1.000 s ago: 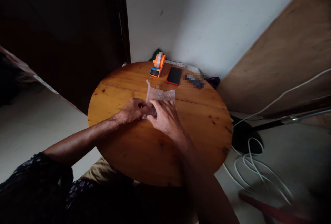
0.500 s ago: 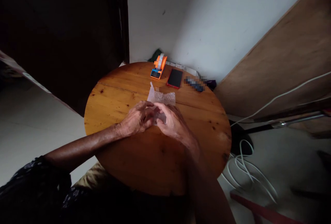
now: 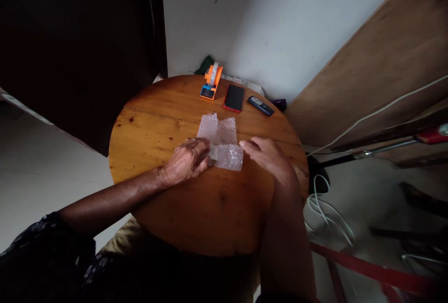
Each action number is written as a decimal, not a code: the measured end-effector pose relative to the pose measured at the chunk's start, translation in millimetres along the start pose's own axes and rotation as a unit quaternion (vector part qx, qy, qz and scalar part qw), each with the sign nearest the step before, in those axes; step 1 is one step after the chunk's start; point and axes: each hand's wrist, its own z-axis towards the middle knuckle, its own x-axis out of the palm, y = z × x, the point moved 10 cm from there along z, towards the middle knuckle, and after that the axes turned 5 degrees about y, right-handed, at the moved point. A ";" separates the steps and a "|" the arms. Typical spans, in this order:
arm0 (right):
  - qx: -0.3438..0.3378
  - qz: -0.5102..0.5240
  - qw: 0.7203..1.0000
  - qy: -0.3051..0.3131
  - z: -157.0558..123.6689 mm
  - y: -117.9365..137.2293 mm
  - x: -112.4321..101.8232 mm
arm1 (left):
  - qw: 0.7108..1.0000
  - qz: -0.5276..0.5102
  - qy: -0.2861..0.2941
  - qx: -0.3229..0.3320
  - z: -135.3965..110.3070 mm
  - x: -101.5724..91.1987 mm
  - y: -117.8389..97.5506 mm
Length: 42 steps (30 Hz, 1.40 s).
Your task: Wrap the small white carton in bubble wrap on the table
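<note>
A sheet of clear bubble wrap (image 3: 229,157) lies spread out on the round wooden table (image 3: 154,128), with flaps reaching back and to the right. My left hand (image 3: 191,158) grips its left side, fingers curled and thumb toward the middle. Beside that thumb a small pale patch shows at the wrap, too unclear to name. My right hand (image 3: 264,154) is just off the wrap's right edge, its fingers loosely stretched and apart, with nothing seen in them.
Along the table's back stand an orange and blue tape dispenser (image 3: 212,81), a red-edged phone (image 3: 234,98) and a dark handheld device (image 3: 261,106). A white wall (image 3: 280,28) rises behind. White cable (image 3: 325,207) lies coiled on the floor at the right.
My right hand has moved away to the right from my left hand. The bubble wrap, partly hidden between the hands before, now lies more spread out and in sight.
</note>
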 end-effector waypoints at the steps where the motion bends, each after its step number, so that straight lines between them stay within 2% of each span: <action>1: 0.018 0.011 0.999 0.042 -1.4 -5.1 5.2 | 1.000 0.011 -0.006 0.005 -0.6 -0.3 -0.6; 4: 0.036 0.089 0.987 0.127 -7.3 -8.5 16.6 | 0.999 0.042 -0.014 0.020 -0.5 -1.0 -3.7; 8: 0.033 0.185 0.972 0.140 -9.8 -4.3 16.9 | 0.997 0.072 -0.012 0.030 1.6 -2.0 -7.0; 14: 0.040 0.119 0.969 0.211 -14.3 2.1 36.6 | 0.996 0.077 -0.016 0.033 2.8 -3.6 -7.5; 22: 0.030 0.066 0.987 0.145 -6.1 -6.9 27.2 | 0.999 0.028 0.005 0.022 0.6 -7.7 -6.5; 25: 0.018 0.040 0.990 0.132 -3.6 -3.7 29.6 | 0.999 0.041 0.015 0.020 -1.3 -7.0 -6.9; 30: -0.016 0.040 0.996 0.072 3.2 4.7 35.2 | 0.998 0.051 0.024 0.033 -3.4 0.4 -6.8; 35: 0.001 0.031 0.999 0.044 10.2 -2.7 41.1 | 0.998 0.045 0.030 0.036 -3.4 5.4 -6.4; 42: 0.020 0.172 0.981 0.085 10.2 -5.2 48.4 | 0.998 0.054 0.030 0.033 -2.1 7.2 -6.5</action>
